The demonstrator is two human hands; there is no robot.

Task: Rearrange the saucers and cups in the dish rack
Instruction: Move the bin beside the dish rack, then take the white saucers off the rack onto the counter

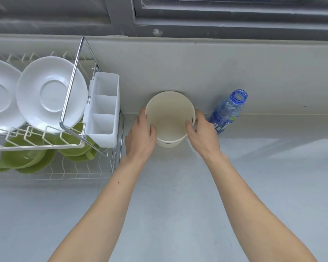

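A two-tier wire dish rack (68,91) stands at the left of the counter. Two white saucers (51,93) stand on edge in its upper tier, one cut off by the frame's left edge. Green cups (23,157) lie on green saucers in the lower tier. A cream plastic tub (169,118) sits on the counter against the wall, right of the rack. My left hand (140,137) grips its left rim and my right hand (201,129) grips its right rim, thumbs inside. The tub looks empty.
A white divided cutlery holder (104,108) hangs on the rack's right end. An uncapped blue-labelled plastic bottle (227,112) stands just right of the tub. A low ledge and window frame run along the back. Grey counter (169,195) stretches toward me.
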